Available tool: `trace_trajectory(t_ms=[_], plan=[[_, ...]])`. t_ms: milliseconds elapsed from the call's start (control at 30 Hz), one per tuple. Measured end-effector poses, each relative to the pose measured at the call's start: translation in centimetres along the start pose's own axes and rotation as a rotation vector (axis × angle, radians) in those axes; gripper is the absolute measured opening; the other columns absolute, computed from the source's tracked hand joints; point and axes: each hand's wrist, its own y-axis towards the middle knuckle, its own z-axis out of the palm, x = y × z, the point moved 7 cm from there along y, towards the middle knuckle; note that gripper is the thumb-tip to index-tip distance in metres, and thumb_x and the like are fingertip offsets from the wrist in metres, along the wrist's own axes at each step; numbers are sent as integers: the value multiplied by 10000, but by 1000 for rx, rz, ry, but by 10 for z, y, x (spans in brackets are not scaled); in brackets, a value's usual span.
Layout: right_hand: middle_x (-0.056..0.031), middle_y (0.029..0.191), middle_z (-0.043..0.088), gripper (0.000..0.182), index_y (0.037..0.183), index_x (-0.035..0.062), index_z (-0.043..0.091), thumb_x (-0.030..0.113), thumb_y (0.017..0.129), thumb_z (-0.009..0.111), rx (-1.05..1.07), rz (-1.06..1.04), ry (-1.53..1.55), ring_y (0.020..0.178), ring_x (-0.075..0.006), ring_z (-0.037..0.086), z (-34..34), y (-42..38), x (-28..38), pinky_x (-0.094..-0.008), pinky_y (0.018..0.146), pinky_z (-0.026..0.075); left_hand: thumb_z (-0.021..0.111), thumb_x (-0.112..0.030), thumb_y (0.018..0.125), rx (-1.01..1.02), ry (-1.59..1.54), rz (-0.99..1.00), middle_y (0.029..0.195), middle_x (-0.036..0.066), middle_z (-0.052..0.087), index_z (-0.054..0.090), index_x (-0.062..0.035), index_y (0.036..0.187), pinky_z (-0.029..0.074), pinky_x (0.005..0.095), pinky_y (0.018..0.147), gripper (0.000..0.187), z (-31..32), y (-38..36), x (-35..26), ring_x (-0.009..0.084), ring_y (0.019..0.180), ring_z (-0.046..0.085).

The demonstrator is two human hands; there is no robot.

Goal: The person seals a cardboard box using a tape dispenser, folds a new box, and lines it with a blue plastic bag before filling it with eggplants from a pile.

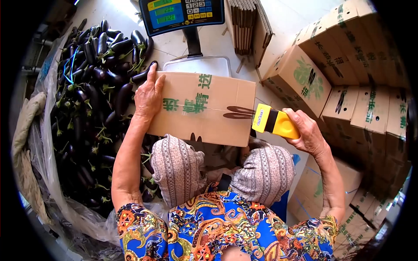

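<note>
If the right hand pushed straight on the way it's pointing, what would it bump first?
The right hand would likely push its yellow-and-black plastic tool into the brown cardboard box with green printing first. They overlap in view, so they may be touching; depth is unclear.

Matt cardboard box (196,126), plastic tool (285,125), glossy eggplants (124,98)

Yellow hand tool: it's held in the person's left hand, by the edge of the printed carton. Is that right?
Not quite. The yellow hand tool is in the right hand, not the left, by the edge of the printed carton; the head view shows it.
</note>
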Motion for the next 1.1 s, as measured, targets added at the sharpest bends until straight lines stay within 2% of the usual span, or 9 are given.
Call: trace_trajectory(t_ms=[200, 333, 367, 467, 533, 633, 767, 867, 1100], plan=[[-166, 931, 589, 816, 1381, 64, 449, 80, 643, 796, -17, -16, 63, 839, -359, 625, 22, 0, -18, -424, 771, 548, 379, -517, 1035, -44, -14, 48, 875, 239, 703, 400, -188, 1498, 558, 505, 721, 569, -3, -1, -2, 415, 810, 695], [-179, 972, 581, 811, 1385, 77, 393, 72, 666, 767, -24, -10, 146, 854, -375, 615, 51, -4, -38, -432, 778, 534, 432, -446, 1039, -79, -54, 108, 835, 236, 700, 406, -173, 1494, 565, 476, 701, 531, -8, 1, -10, 412, 765, 696], [-183, 987, 578, 804, 1384, 82, 377, 72, 677, 761, -34, -25, 175, 859, -379, 613, 58, -6, -42, -436, 780, 531, 457, -390, 1040, 24, -109, -29, 1093, 256, 674, 433, -158, 1474, 536, 447, 835, 492, -4, -1, -4, 407, 988, 675], [-193, 1023, 573, 784, 1377, 95, 344, 71, 706, 748, -76, -70, 262, 871, -393, 608, 81, -3, -50, -445, 782, 524, 466, -373, 1037, -162, 50, 226, 1293, 232, 601, 434, -128, 1475, 482, 436, 966, 503, -14, -2, -18, 379, 1162, 604], [-197, 1038, 572, 773, 1370, 103, 338, 71, 716, 748, -109, -76, 309, 877, -401, 609, 93, -2, -54, -448, 781, 524, 470, -374, 1029, -92, 179, 325, 1438, 191, 495, 441, -131, 1475, 354, 430, 1101, 509, -7, 0, -24, 351, 1361, 439], [-199, 1036, 571, 725, 1339, 121, 348, 89, 747, 765, -120, -56, 342, 904, -409, 617, 109, -4, -58, -443, 774, 527, 500, -385, 1002, -155, 461, 449, 1549, 151, 365, 445, -161, 1477, 225, 477, 1152, 528, -11, -6, -48, 341, 1463, 283], [-208, 1035, 557, 705, 1333, 110, 338, 108, 773, 766, -122, -33, 341, 918, -417, 619, 119, -6, -59, -435, 778, 532, 517, -467, 969, -7, 449, 501, 1582, 152, 309, 395, -114, 1502, 183, 489, 1163, 651, 7, -1, -41, 331, 1492, 218], [-218, 1043, 548, 710, 1338, 98, 319, 106, 781, 759, -140, -56, 335, 923, -424, 617, 121, -6, -60, -440, 780, 533, 540, -471, 957, 102, 413, 562, 1591, 163, 286, 320, -60, 1524, 156, 482, 1181, 734, 18, -17, -78, 326, 1503, 193], [-226, 1081, 548, 715, 1341, 101, 301, 95, 788, 753, -122, -35, 321, 962, -440, 616, 131, -8, -66, -446, 808, 540, 560, -474, 946, 61, 183, 435, 1629, 204, 162, 205, -29, 1561, 102, 493, 1201, 838, 70, -54, -166, 348, 1517, 126]])
